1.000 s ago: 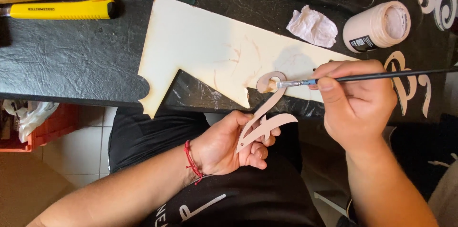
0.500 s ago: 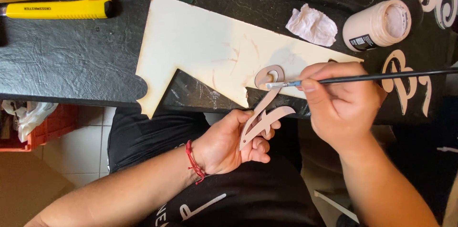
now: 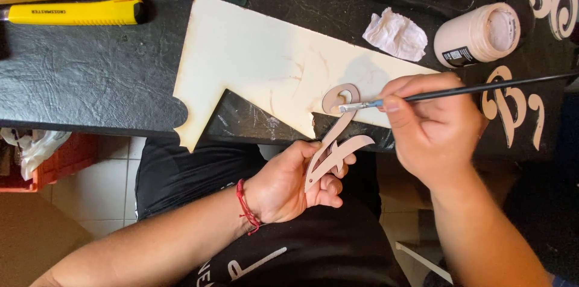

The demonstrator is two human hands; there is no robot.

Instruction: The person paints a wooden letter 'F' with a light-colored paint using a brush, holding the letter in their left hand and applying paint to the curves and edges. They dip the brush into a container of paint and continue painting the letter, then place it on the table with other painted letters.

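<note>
Left hand grips the thin curled cutout by its lower stem, just near of the table edge. Right hand pinches a paintbrush, bristles touching its top curl. Judged light, stiff, snappable at narrow arms; hold the stem.

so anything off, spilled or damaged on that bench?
No spill or break shows. The open pale paint jar lies on its side on the black table beside a crumpled white tissue. The cream cut board carries faint paint smears. The left hand holds the curly cutout, the right hand the thin brush.
</note>
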